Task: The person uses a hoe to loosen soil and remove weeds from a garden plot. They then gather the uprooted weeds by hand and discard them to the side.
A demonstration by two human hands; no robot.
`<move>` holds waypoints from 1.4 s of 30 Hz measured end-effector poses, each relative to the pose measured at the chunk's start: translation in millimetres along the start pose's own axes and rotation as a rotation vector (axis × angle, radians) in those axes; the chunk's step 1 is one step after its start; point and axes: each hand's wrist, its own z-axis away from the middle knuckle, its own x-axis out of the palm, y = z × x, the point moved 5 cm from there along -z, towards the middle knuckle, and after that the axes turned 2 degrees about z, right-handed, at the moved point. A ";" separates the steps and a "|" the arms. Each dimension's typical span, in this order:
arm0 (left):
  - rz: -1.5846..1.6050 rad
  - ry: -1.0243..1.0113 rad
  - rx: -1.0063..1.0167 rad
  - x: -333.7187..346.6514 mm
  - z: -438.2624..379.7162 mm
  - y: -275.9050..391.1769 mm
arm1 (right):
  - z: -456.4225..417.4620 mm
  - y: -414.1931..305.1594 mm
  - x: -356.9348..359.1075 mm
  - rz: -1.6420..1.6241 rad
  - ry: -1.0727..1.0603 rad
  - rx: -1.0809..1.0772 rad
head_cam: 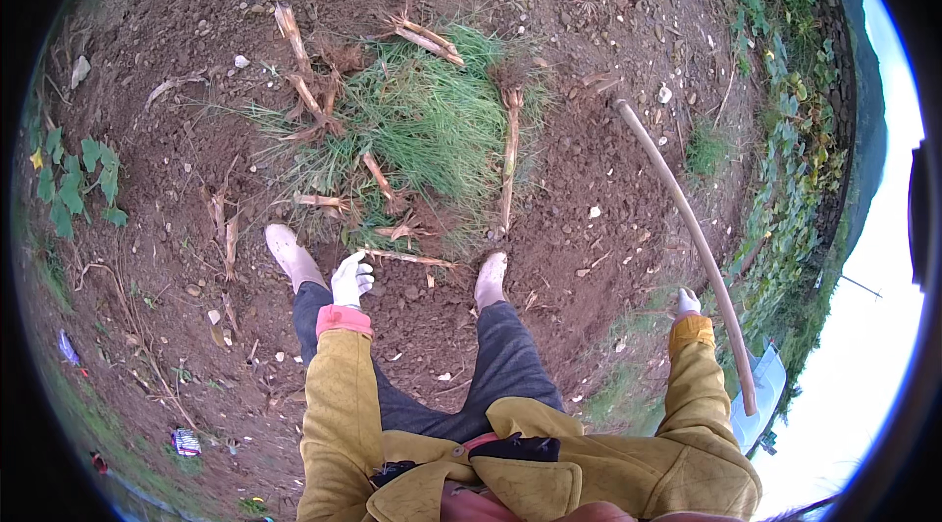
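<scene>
My left hand, in a pale glove, hangs above the soil between my boots, fingers a little apart and holding nothing. It is near a dry stalk lying on the ground. My right hand, also gloved, is out to the right, beside a long wooden pole; its fingers show poorly, and whether it touches the pole is unclear. In front of my feet lies a heap of green grass. Several dry stalk stubs with roots lie on and around it, among them a long upright-lying one at its right edge.
My light boots stand on brown, stony soil. A stalk stub lies left of them. Leafy plants grow at the left, and vines line the right. A striped item lies at the lower left.
</scene>
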 end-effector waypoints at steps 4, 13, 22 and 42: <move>-0.013 0.035 0.003 -1.2 -4.2 -4.5 | 14.3 -9.3 38.1 0.062 -0.111 0.005; 0.174 0.090 -0.044 -24.0 -57.1 -30.0 | 63.1 41.1 361.8 0.475 -0.652 -0.142; 0.366 0.023 -0.114 -19.8 -77.9 -39.9 | 178.1 228.7 633.1 0.005 -0.879 0.466; 0.211 -0.110 -0.032 26.1 -59.7 1.2 | 258.3 139.2 730.6 -0.785 -0.464 0.687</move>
